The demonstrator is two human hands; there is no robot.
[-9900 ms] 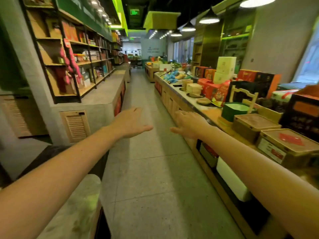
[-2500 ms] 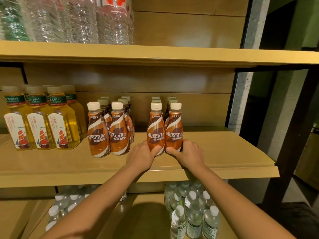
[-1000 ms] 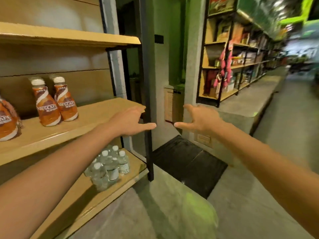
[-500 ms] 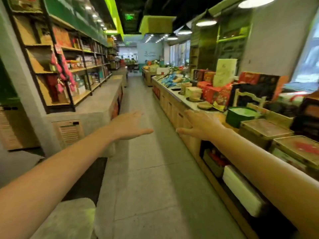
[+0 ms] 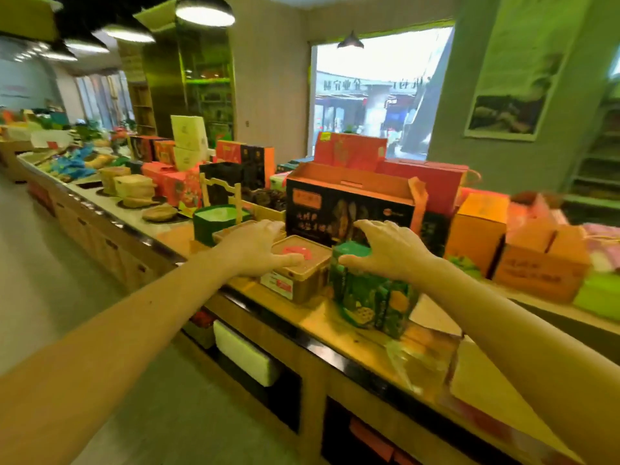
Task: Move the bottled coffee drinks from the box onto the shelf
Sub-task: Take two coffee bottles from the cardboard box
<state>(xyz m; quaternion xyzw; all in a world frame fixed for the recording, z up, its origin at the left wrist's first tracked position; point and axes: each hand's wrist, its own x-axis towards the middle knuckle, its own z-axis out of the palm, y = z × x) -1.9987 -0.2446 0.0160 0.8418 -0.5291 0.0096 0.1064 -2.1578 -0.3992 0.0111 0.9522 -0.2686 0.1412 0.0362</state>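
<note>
Left hand (image 5: 258, 245) and right hand (image 5: 391, 250) reaching out with fingers spread (holding nothing), hovering over gift boxes crowding the bench (image 5: 339, 327)

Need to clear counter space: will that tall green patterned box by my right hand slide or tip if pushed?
The tall green patterned cardboard box looks upright and fairly high, so a high push might tip it. Its printed card sides probably dent easily. The glossy wooden counter should let it slide.
</note>
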